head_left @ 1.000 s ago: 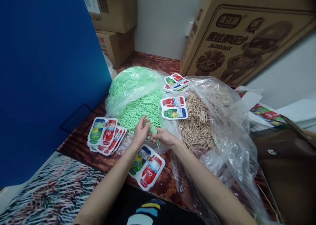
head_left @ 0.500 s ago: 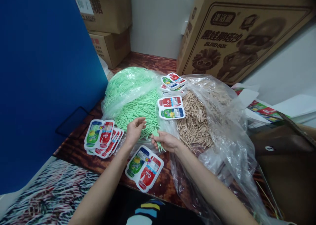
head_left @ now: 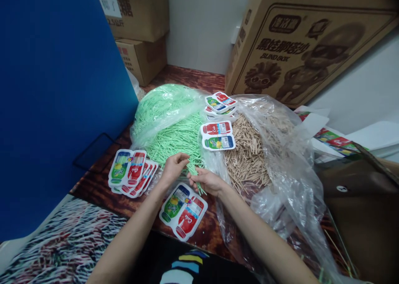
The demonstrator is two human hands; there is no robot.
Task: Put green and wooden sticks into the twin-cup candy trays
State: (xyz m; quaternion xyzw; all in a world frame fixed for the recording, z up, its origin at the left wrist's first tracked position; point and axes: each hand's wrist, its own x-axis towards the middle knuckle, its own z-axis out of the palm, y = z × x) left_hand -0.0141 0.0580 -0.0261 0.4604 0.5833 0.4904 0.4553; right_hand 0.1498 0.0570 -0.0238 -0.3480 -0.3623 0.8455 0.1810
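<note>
My right hand (head_left: 207,180) is closed around a small bundle of green sticks (head_left: 195,174) that points down past my fingers. My left hand (head_left: 174,167) pinches at the same bundle from the left, fingertips touching the sticks. Both hands hover at the near edge of a large pile of green sticks (head_left: 174,130) in a clear plastic bag. Just below my hands a bottle-shaped double pack (head_left: 183,210), green and red, lies flat on the wooden table (head_left: 102,188).
A heap of plain wooden sticks (head_left: 249,155) fills a clear bag on the right, with packs (head_left: 218,135) lying on it. A stack of packs (head_left: 132,172) lies left. A blue panel (head_left: 56,89) stands left; cardboard boxes (head_left: 299,39) stand behind.
My left hand has come back to the bundle in my right hand; half a second ago it was held apart, a second ago both were in the pile.
</note>
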